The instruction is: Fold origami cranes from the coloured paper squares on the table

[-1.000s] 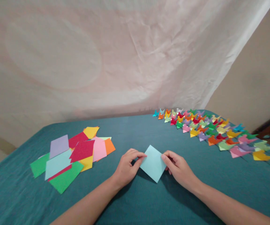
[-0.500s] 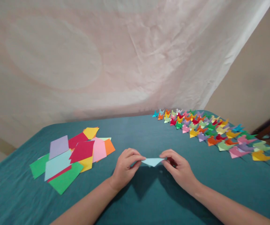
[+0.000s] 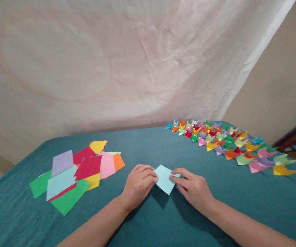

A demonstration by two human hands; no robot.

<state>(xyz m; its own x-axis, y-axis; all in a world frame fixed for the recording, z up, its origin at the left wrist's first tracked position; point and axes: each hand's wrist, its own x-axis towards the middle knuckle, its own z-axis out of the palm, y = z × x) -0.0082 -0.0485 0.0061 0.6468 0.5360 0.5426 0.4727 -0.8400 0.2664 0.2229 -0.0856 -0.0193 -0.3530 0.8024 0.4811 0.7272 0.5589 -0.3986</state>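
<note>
Over bench (image 3: 143, 147), pale-blue paper (image 3: 164, 180) is being pinched by left grip (image 3: 139, 185) + right grip (image 3: 195, 190); uneven pull could crease it.

Hands (image 3: 139, 185) (image 3: 195, 190) bare; forearms (image 3: 99, 219) (image 3: 243, 221) bare too, slim, smooth-contoured, visible to view's lower edge.

Soft, muted light fell on the table (image 3: 148, 145) from above and beyond the hands (image 3: 140, 185), throwing blurred shadows toward the viewer. The pale cloth (image 3: 137, 68) behind showed brightest along its right edge. The upper-right corner sank into gloom, a wide lens stretched the paper birds (image 3: 284, 170) at right, and fine detail looked soft.
</note>
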